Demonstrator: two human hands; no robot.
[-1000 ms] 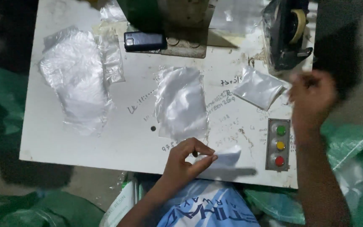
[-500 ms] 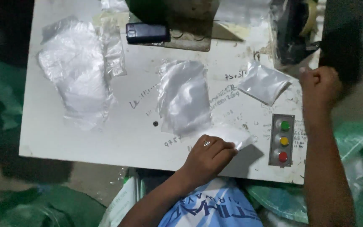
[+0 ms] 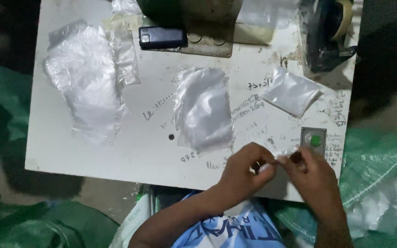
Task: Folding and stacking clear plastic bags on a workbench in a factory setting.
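- Small clear bag point(image 3: 285, 154), at the surface's point(image 3: 152, 151) near edge by its right corner, pinched between both hands.
- Left hand point(image 3: 244, 171) and right hand point(image 3: 312, 173) closed on it with fingertips; judged best held taut, grips near the opening.
- Bag's contents and edges are indistinct.
- Button box point(image 3: 313, 140) partly covered; tape dispenser point(image 3: 327, 32) cut off.

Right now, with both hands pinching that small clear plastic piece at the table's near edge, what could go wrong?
1. The small clear plastic piece is held between the left hand and right hand right at the near edge of the white table; a slip could drop it off.
2. The hands work beside the grey button panel, so a knuckle might bump its green button.
3. The loose clear plastic bag lies nearby; a sweep could shift it.
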